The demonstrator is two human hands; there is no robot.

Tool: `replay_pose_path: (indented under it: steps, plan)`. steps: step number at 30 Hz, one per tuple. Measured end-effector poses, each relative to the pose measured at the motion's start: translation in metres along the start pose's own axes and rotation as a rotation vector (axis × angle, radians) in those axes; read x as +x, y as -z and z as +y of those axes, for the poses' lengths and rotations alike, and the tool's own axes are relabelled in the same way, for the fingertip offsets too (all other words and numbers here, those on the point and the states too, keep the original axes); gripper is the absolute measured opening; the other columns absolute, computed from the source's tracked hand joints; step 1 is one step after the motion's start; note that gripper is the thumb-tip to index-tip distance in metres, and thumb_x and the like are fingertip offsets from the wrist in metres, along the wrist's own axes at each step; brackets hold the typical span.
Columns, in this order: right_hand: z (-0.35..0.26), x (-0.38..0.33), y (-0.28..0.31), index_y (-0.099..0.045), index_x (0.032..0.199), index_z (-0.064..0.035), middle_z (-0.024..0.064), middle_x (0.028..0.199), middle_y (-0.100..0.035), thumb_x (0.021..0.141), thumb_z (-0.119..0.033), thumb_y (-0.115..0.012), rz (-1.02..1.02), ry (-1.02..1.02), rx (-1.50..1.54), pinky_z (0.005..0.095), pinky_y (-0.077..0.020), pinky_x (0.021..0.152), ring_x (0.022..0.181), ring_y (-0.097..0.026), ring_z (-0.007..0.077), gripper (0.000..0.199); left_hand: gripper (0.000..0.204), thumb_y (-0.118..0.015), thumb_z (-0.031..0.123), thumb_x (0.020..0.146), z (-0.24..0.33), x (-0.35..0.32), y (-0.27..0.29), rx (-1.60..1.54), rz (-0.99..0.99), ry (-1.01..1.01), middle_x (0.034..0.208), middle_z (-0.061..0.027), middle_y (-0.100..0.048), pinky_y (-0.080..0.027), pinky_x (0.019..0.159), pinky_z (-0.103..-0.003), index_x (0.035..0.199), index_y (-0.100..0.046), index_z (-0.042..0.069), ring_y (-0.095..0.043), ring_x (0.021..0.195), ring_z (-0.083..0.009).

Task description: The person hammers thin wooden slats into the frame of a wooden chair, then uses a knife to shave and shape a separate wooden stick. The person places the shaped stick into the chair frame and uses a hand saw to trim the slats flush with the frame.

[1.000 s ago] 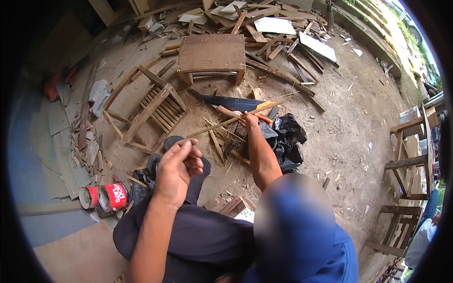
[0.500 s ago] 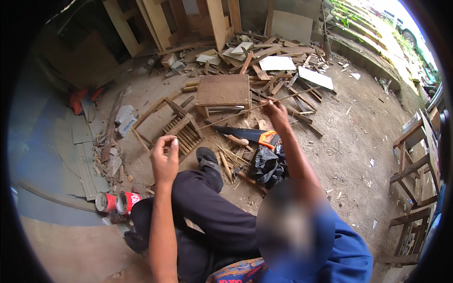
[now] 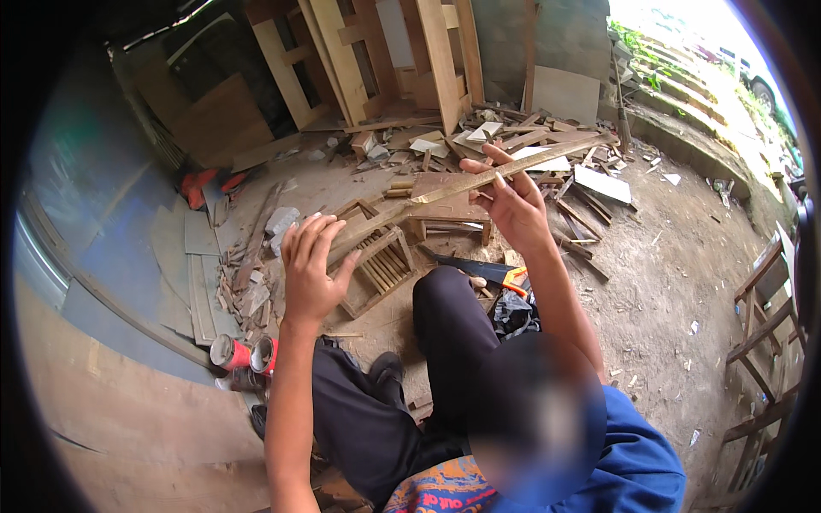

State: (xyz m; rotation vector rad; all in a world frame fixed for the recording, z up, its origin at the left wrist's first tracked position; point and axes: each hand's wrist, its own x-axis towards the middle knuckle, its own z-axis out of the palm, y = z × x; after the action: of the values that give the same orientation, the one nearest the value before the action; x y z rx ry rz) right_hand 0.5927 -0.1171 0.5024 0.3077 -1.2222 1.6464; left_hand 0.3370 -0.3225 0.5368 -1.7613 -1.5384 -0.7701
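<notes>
A long, narrow wooden strip [image 3: 393, 214] is raised in front of me, slanting from lower left up to the right. My left hand [image 3: 312, 269] has its near end between the thumb and the fingers. Farther along, my right hand [image 3: 513, 205] grips the strip between thumb and fingers, and the far end sticks out beyond it. Below the strip sit a low wooden stool [image 3: 440, 186] and a small slatted wooden frame [image 3: 385, 265]. A handsaw [image 3: 479, 269] with an orange and black handle lies on the ground by my knee, next to a black plastic bag [image 3: 515, 315].
A heap of wood offcuts [image 3: 547, 141] spreads across the back, before tall wooden frames [image 3: 440, 68]. Red cans [image 3: 229, 352] stand at the left. Wooden chair-like frames [image 3: 761, 342] line the right side, and concrete steps [image 3: 684, 128] rise at the back right.
The strip has turned from thin edge to broader face and come up closer. My left fingers have opened wider around its end. One knee is raised, and the view has shifted.
</notes>
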Motion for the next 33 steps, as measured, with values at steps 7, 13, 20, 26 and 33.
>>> replay_pose_path:
  steps: [7, 13, 20, 26, 33]
  plan:
    - [0.029, -0.002, -0.023, -0.037, 0.145, 0.0003, 0.0244, 0.139, -0.053, 0.103, -0.013, -0.052, -0.029, -0.082, 0.045, 0.0399, -0.0518, 0.095, 0.114, -0.062, 0.0260, 0.047, 0.023, -0.077, 0.013, 0.080, -0.021, -0.022, 0.027, -0.119, 0.022, 0.073, 0.091, -0.0099, -0.071, -0.049, 0.082, -0.038, 0.101, -0.071, 0.005, -0.066, 0.086, -0.0296]
    - [0.058, -0.015, -0.038, -0.042, 0.141, 0.0020, 0.0218, 0.133, -0.058, 0.100, -0.007, -0.055, 0.035, -0.118, 0.062, 0.0372, -0.0516, 0.094, 0.114, -0.061, 0.0246, 0.044, 0.019, -0.076, 0.003, 0.076, -0.038, -0.039, 0.037, -0.164, 0.069, 0.245, 0.091, -0.0095, -0.070, -0.052, 0.078, -0.038, 0.093, -0.068, 0.005, -0.067, 0.086, -0.0304]
    - [0.101, -0.023, -0.038, -0.049, 0.132, 0.0013, 0.0178, 0.125, -0.062, 0.104, -0.018, -0.053, 0.232, -0.249, 0.145, 0.0340, -0.0531, 0.088, 0.108, -0.065, 0.0243, 0.034, 0.019, -0.074, -0.006, 0.070, -0.070, -0.043, 0.013, -0.083, 0.139, 0.182, 0.089, -0.0077, -0.066, -0.050, 0.079, -0.039, 0.082, -0.061, 0.003, -0.063, 0.088, -0.0292]
    - [0.105, -0.020, -0.054, -0.055, 0.125, -0.0015, 0.0157, 0.119, -0.064, 0.105, -0.023, -0.051, 0.229, -0.317, 0.040, 0.0349, -0.0528, 0.089, 0.108, -0.065, 0.0232, 0.030, 0.029, -0.079, -0.007, 0.066, -0.105, -0.052, 0.003, -0.140, -0.040, 0.233, 0.090, -0.0085, -0.065, -0.050, 0.077, -0.036, 0.082, -0.057, 0.002, -0.063, 0.086, -0.0260]
    - [0.149, -0.019, -0.031, -0.055, 0.127, -0.0039, 0.0109, 0.118, -0.064, 0.105, -0.023, -0.051, 0.225, -0.371, 0.107, 0.0354, -0.0517, 0.092, 0.110, -0.064, 0.0216, 0.029, 0.040, -0.085, 0.006, 0.065, -0.137, -0.049, -0.007, 0.036, -0.299, 0.142, 0.100, -0.0089, -0.065, -0.044, 0.093, -0.040, 0.097, -0.061, 0.006, -0.060, 0.102, -0.0287]
